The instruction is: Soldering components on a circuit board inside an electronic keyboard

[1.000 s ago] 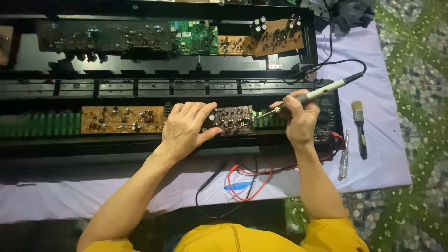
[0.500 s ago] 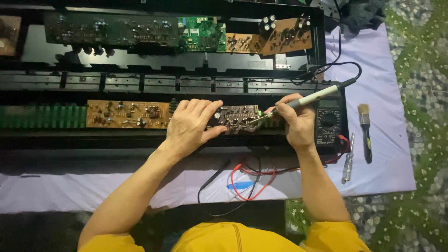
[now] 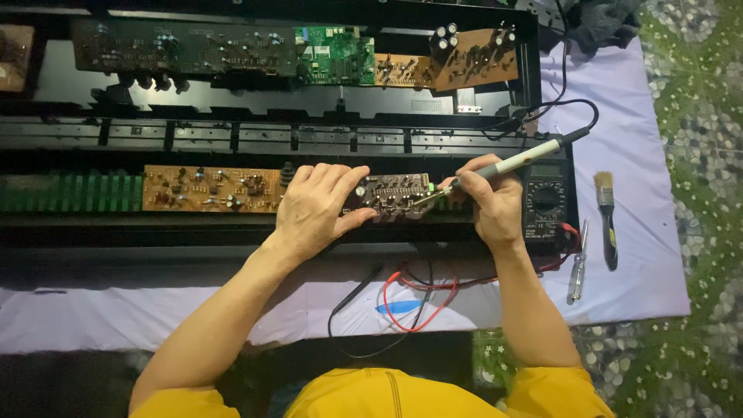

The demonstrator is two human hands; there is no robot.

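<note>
My left hand (image 3: pixel 313 209) lies flat with fingers and thumb gripping the left end of a small dark circuit board (image 3: pixel 393 193). My right hand (image 3: pixel 491 203) holds a white-handled soldering iron (image 3: pixel 511 164) like a pen, its tip touching the right end of that board. The iron's black cord runs up and right. The board rests on the front rail of a long opened black electronic chassis (image 3: pixel 232 139).
A brown circuit board (image 3: pixel 209 188) and green parts sit left of my left hand. More boards line the chassis back. A black multimeter (image 3: pixel 546 200) with red and black leads (image 3: pixel 410 298), a brush (image 3: pixel 607 217) and a screwdriver (image 3: pixel 576 263) lie on a pale cloth (image 3: pixel 642 255).
The view has drifted slightly, so the chassis sits a little lower and to the right in frame. Both hands keep the same grip, with the iron tip staying at the small board.
</note>
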